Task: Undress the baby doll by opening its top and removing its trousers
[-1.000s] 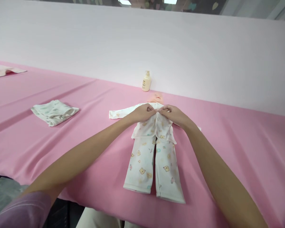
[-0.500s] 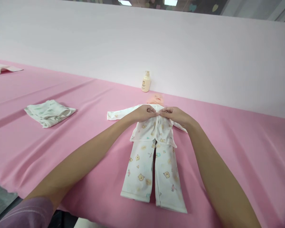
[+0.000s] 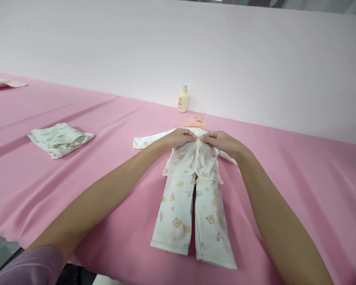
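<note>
A baby doll lies on its back on the pink table cover, head pointing away from me. It wears a white printed shirt and matching white trousers with small bear prints. My left hand and my right hand meet at the top of the shirt's front opening, just below the doll's chin. Both hands pinch the shirt's two edges together there, fingers closed on the cloth. One sleeve stretches out to the left; my right wrist partly hides the other.
A cream pump bottle stands behind the doll's head against the pale wall. A folded white printed garment lies to the left. Another pale cloth shows at the far left edge. The table's near edge runs along the bottom left.
My hands stay pinched at the shirt's neckline, moved a touch closer together. The view has shifted slightly, so the doll and bottle sit a little higher in the picture.
</note>
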`<action>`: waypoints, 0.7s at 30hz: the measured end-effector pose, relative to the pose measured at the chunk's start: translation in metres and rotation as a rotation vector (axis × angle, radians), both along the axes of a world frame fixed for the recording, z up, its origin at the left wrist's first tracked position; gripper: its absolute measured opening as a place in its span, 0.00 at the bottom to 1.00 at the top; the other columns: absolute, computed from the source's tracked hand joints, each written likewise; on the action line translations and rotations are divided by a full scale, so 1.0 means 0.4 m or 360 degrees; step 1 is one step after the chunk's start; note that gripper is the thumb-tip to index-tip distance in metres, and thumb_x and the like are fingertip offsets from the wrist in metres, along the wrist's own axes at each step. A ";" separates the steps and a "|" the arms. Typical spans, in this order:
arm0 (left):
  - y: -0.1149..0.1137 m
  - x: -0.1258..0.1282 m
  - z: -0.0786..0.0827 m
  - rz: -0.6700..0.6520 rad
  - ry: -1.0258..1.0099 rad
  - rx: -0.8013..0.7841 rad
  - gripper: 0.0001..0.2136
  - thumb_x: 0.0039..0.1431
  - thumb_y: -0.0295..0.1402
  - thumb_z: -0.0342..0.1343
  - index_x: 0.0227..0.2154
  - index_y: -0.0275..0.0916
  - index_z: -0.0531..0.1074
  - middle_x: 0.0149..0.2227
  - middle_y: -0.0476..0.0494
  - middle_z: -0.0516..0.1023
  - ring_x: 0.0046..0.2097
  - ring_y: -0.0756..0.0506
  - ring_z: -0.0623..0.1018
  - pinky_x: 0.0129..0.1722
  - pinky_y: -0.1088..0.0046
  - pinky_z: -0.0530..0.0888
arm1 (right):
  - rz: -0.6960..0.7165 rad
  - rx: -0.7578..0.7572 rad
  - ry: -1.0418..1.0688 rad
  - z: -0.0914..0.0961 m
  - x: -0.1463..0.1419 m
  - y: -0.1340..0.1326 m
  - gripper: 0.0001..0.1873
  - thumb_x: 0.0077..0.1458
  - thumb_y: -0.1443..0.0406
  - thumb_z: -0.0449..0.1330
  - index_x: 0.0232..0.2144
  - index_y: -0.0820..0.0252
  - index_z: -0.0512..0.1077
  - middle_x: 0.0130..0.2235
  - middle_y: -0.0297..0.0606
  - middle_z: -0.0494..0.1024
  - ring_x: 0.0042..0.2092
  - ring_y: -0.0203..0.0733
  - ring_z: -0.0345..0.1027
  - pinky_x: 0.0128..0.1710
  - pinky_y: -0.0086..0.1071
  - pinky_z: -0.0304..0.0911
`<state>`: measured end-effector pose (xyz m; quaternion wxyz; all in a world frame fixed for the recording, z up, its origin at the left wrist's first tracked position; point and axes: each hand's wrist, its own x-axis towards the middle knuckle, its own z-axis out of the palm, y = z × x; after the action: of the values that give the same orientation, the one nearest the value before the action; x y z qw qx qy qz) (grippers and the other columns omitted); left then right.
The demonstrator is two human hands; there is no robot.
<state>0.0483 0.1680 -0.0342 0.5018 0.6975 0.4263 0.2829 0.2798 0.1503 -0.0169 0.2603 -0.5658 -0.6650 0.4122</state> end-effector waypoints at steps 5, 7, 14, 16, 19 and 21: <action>0.008 0.005 -0.013 0.0049 -0.0074 0.0062 0.14 0.56 0.45 0.68 0.31 0.40 0.76 0.29 0.50 0.70 0.26 0.52 0.65 0.25 0.74 0.61 | -0.0101 0.0056 -0.0050 -0.008 -0.011 0.001 0.13 0.52 0.53 0.71 0.33 0.55 0.82 0.41 0.38 0.84 0.43 0.46 0.74 0.38 0.33 0.67; 0.007 0.011 -0.016 0.0111 -0.0081 0.0142 0.13 0.56 0.45 0.68 0.31 0.40 0.76 0.26 0.52 0.66 0.26 0.52 0.64 0.25 0.75 0.60 | -0.0153 0.0056 -0.0017 -0.014 -0.017 0.003 0.14 0.50 0.53 0.72 0.33 0.55 0.82 0.39 0.38 0.84 0.41 0.46 0.74 0.37 0.33 0.66; 0.001 0.025 -0.014 0.0222 0.0039 0.0506 0.11 0.57 0.42 0.66 0.33 0.39 0.79 0.29 0.50 0.71 0.28 0.51 0.68 0.29 0.75 0.65 | -0.0157 0.0010 0.0158 -0.019 -0.007 0.002 0.16 0.48 0.53 0.75 0.33 0.56 0.83 0.38 0.39 0.84 0.39 0.43 0.74 0.37 0.33 0.67; 0.001 0.024 -0.014 0.0214 0.0070 0.0539 0.11 0.57 0.42 0.65 0.33 0.39 0.80 0.31 0.50 0.73 0.30 0.51 0.69 0.31 0.74 0.66 | -0.0090 -0.0010 0.0220 -0.017 0.000 -0.001 0.16 0.48 0.53 0.75 0.35 0.56 0.83 0.39 0.39 0.85 0.40 0.43 0.74 0.39 0.33 0.68; 0.004 0.022 -0.014 0.0170 0.0052 0.0529 0.11 0.59 0.43 0.64 0.34 0.39 0.80 0.32 0.49 0.74 0.32 0.50 0.69 0.33 0.74 0.67 | -0.0029 -0.0045 0.0251 -0.016 0.008 -0.004 0.18 0.48 0.53 0.75 0.38 0.55 0.84 0.42 0.39 0.85 0.42 0.43 0.74 0.38 0.32 0.67; 0.005 0.022 -0.017 0.0162 0.0037 0.0513 0.12 0.59 0.43 0.64 0.34 0.39 0.80 0.32 0.49 0.75 0.33 0.50 0.70 0.34 0.74 0.67 | -0.0020 -0.0031 0.0247 -0.018 0.008 -0.005 0.19 0.48 0.52 0.75 0.39 0.55 0.83 0.43 0.39 0.84 0.42 0.42 0.73 0.37 0.31 0.66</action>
<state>0.0571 0.1701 -0.0409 0.3635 0.7496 0.4159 0.3646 0.2831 0.1484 -0.0239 0.3081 -0.5389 -0.6352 0.4596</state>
